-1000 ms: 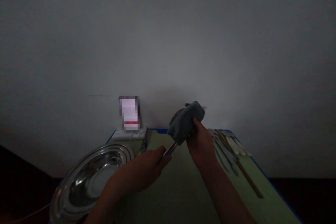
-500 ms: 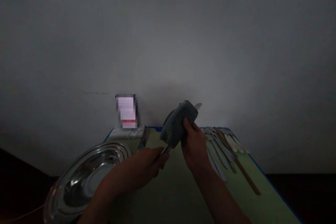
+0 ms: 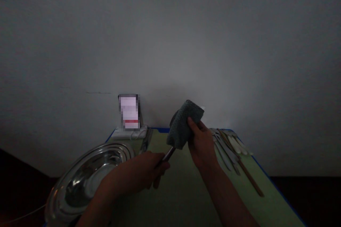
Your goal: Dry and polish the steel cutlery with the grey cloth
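Observation:
My left hand (image 3: 144, 172) is closed around the handle of a metal utensil (image 3: 167, 155) that points up and to the right. Its upper end is wrapped in a grey cloth (image 3: 185, 124), so I cannot tell what kind of utensil it is. My right hand (image 3: 201, 145) grips that cloth from the right, thumb on top, fingers pressed around it. Both hands hover above the green table mat (image 3: 183, 191), in the middle of the table.
A large shiny steel bowl (image 3: 80, 181) sits at the left. Several utensils (image 3: 229, 149), some with wooden handles, lie in a row at the right. A small blurred screen on a white stand (image 3: 129, 113) stands at the back against the wall. The scene is dim.
The cloth slid a little up and down along the utensil while my right hand kept its grip. My left hand drew slightly back toward me. The view shifted a little.

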Demonstrator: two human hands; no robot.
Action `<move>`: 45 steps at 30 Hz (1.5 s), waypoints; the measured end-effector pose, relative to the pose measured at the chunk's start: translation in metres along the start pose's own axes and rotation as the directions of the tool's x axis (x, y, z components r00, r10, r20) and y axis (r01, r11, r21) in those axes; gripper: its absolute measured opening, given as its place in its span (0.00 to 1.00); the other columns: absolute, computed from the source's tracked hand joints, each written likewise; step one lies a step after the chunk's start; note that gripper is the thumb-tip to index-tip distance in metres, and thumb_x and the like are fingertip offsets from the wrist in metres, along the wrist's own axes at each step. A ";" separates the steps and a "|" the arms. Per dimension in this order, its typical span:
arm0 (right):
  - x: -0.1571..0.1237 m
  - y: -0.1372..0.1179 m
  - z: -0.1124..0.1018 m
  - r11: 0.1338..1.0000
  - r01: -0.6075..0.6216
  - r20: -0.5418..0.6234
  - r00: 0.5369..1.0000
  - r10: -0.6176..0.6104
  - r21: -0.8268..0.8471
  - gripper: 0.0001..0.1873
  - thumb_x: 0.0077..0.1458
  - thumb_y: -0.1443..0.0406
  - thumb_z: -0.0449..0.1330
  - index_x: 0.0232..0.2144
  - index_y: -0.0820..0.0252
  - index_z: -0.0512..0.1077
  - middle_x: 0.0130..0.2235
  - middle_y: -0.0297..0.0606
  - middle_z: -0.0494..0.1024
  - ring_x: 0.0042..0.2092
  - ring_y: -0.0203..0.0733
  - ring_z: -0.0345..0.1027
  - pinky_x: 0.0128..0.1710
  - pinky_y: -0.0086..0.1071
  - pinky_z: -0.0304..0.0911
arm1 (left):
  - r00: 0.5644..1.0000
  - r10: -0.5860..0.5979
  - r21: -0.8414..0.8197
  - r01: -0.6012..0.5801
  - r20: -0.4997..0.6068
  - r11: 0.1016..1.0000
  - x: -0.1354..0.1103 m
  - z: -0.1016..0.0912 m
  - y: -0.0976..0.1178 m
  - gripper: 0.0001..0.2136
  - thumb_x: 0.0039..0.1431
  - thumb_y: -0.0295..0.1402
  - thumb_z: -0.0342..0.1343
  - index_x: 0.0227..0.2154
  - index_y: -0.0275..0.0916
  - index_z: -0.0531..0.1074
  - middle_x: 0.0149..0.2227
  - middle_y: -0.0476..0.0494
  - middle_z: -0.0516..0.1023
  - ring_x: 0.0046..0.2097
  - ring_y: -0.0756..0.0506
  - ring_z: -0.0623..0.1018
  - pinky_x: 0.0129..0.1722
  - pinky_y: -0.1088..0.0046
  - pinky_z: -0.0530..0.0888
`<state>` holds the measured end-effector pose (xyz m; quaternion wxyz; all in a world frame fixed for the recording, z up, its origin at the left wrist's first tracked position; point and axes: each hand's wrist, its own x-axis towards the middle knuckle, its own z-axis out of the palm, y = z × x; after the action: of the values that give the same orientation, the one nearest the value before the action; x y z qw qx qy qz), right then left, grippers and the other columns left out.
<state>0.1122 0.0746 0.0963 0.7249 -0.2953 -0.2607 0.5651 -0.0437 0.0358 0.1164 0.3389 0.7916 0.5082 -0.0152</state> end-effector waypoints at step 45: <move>-0.025 -0.001 0.014 0.964 0.054 0.070 0.997 -0.037 -0.260 0.14 0.48 0.58 0.57 0.34 0.61 0.73 0.39 0.42 0.77 0.42 0.42 0.70 0.43 0.34 0.64 | 0.887 0.092 -0.187 -0.195 -0.453 0.963 0.004 -0.005 0.007 0.15 0.62 0.40 0.39 0.30 0.38 0.67 0.26 0.50 0.69 0.27 0.49 0.68 0.25 0.76 0.64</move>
<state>0.0974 0.0518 0.1055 0.6837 -0.3638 -0.3627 0.5183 -0.0373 0.0396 0.1224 0.3035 0.7659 0.5097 0.2478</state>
